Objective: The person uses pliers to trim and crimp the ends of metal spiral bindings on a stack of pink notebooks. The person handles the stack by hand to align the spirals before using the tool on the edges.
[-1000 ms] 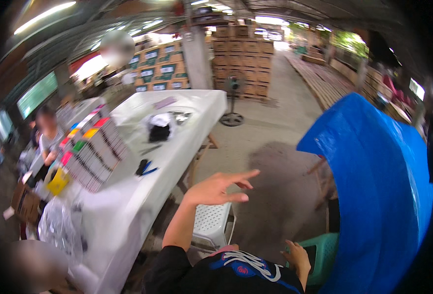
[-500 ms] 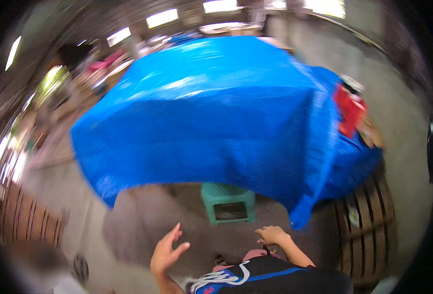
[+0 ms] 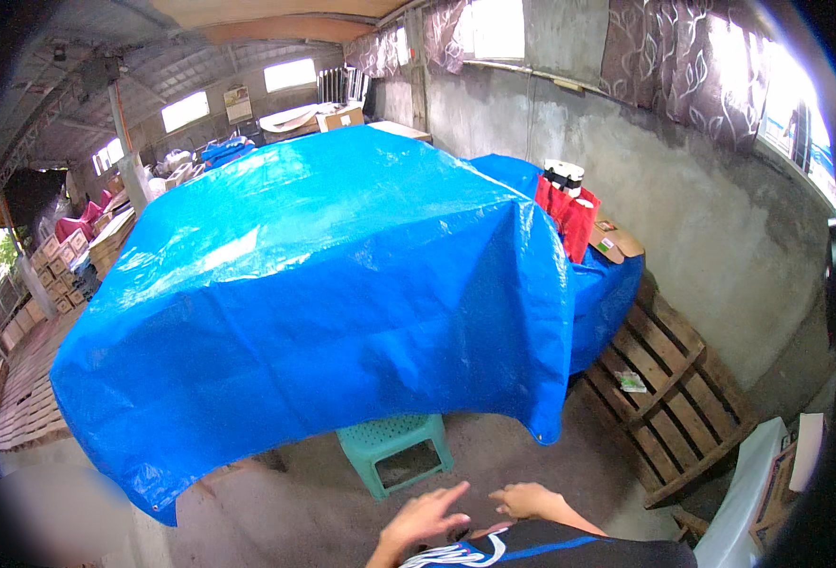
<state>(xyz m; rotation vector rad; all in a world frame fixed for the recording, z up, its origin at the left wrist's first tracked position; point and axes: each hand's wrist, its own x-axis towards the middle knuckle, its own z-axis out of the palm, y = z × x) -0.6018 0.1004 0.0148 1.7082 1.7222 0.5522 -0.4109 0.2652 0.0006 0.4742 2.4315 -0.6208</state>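
My left hand (image 3: pixel 424 517) is held out low in front of my body, fingers stretched and holding nothing. Close by it on the right, my right hand (image 3: pixel 530 501) points inward with its fingers apart, also bare. Neither hand touches anything. Beyond them a large shiny blue tarp (image 3: pixel 342 312) drapes over a wide raised shape, and what lies beneath it is hidden. Its front edge hangs above the floor. A green plastic stool (image 3: pixel 394 452) stands partly under that edge, just ahead of my hands.
On the right, a red bag (image 3: pixel 579 222) and a flattened cardboard piece (image 3: pixel 617 243) rest on blue covering. A slatted wooden pallet (image 3: pixel 669 383) lies by the concrete wall (image 3: pixel 721 246). Stacked boxes (image 3: pixel 56 267) stand far left. A blurred shape (image 3: pixel 53 516) fills the lower left.
My view has swung to the right, bringing in more of the wall, curtains and pallet. The two hands have come closer together. The tarp and stool look unmoved.
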